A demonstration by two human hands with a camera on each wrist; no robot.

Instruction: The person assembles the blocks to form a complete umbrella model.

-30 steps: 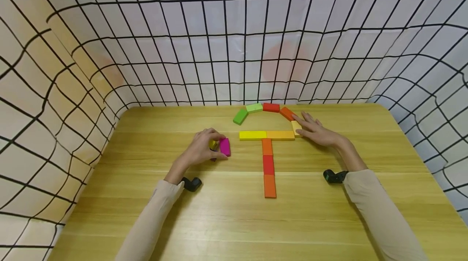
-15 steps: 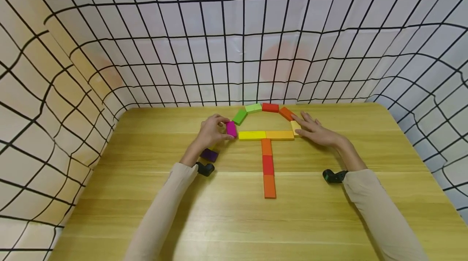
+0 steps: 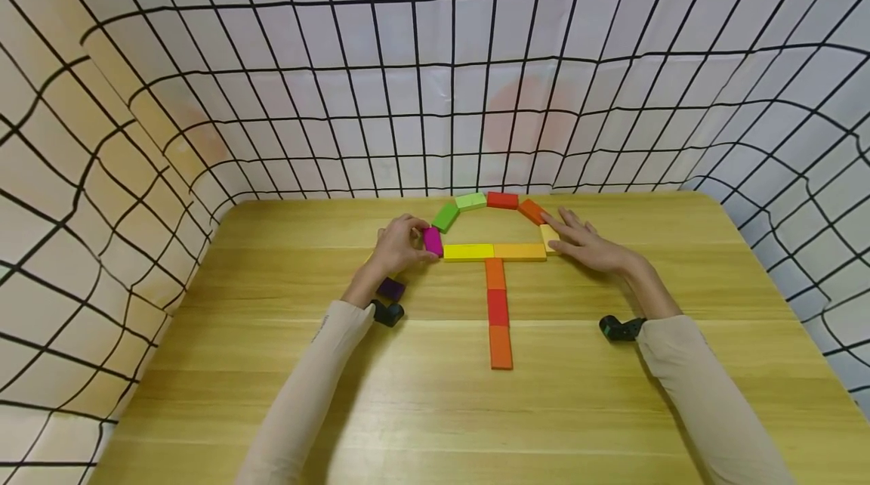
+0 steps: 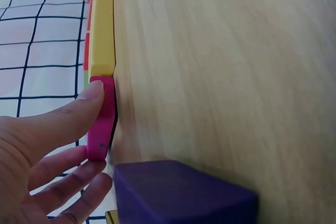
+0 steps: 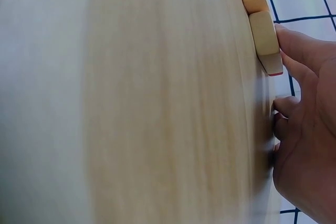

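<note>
Left grip (image 3: pixel 399 247) pinching with thumb (image 4: pixel 65 121) and fingers (image 4: pixel 68 184), right grip (image 3: pixel 590 247) with fingers spread, both forearms (image 3: pixel 307 387) angled inward

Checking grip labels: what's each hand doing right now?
Left hand: closed, holding the magenta rectangular block in a pinch.
Right hand: open, touching the pale yellow rectangular block.

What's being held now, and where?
The left hand pinches the magenta block by its two short ends. The right hand only touches the cream block.
</note>
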